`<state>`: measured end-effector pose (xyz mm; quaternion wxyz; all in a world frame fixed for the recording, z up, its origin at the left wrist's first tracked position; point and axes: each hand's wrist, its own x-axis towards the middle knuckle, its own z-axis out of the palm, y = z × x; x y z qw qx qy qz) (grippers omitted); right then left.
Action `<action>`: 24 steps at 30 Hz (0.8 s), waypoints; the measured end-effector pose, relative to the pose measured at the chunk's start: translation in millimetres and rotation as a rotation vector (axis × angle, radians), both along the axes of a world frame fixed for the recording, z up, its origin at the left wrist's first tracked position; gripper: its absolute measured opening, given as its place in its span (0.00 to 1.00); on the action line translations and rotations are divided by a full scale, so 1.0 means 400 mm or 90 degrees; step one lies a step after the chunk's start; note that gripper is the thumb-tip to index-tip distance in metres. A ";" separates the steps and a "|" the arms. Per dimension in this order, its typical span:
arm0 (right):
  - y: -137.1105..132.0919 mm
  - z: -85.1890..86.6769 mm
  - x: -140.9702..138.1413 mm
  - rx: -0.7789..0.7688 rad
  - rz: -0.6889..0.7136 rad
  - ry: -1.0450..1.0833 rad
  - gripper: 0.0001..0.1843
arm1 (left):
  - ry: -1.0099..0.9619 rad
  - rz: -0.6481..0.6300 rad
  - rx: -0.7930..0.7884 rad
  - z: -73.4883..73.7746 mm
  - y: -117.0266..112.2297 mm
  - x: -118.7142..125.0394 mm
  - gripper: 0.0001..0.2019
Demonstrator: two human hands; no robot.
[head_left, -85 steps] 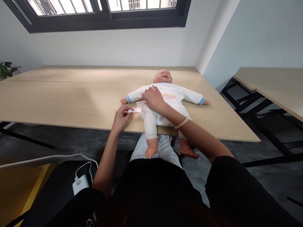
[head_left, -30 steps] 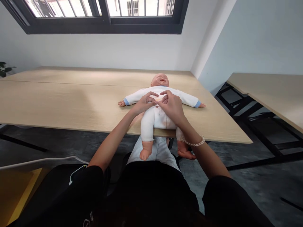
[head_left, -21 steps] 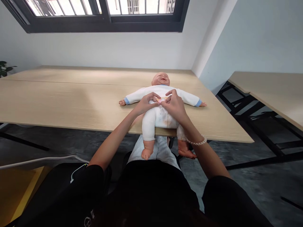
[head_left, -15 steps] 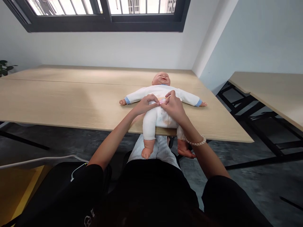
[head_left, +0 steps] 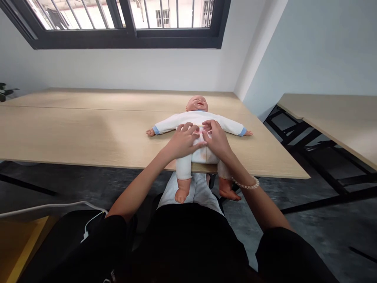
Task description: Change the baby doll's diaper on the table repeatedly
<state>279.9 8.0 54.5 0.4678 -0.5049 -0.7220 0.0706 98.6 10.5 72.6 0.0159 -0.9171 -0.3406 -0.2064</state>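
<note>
Lying face up on the surface [head_left: 88, 129], the doll [head_left: 198, 117] has its long axis running away from the person, head toward the window wall, feet past the near edge. Its waist lies directly under both hands, neither nearer: the left hand [head_left: 184, 140] touches one side, the right hand [head_left: 217, 137] the other, thumbs apart from half-bent fingers, with a small pinkish patch [head_left: 201, 131] between.

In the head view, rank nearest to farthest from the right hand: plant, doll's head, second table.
From the right hand:
1. Doll's head, just beyond it, slightly left.
2. Second table, off to the right, across a gap.
3. Plant, at the view's far left edge.
</note>
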 end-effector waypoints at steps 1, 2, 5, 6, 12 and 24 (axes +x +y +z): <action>-0.007 -0.002 0.010 0.027 0.003 -0.016 0.16 | 0.029 0.014 0.012 0.005 -0.016 0.008 0.25; -0.015 -0.005 0.021 0.041 0.004 -0.041 0.18 | 0.050 0.024 0.013 0.008 -0.030 0.015 0.27; -0.043 -0.015 0.049 0.008 0.019 -0.130 0.25 | 0.068 0.037 -0.014 0.008 -0.048 0.029 0.28; -0.052 -0.019 0.055 -0.018 0.032 -0.159 0.27 | 0.065 0.038 -0.024 0.007 -0.047 0.030 0.28; -0.079 -0.033 0.054 -0.122 0.025 -0.310 0.30 | 0.037 0.035 -0.095 0.002 -0.027 0.028 0.26; -0.276 -0.075 0.087 -0.045 -0.014 -0.221 0.27 | -0.144 0.051 -0.129 -0.071 -0.185 -0.050 0.22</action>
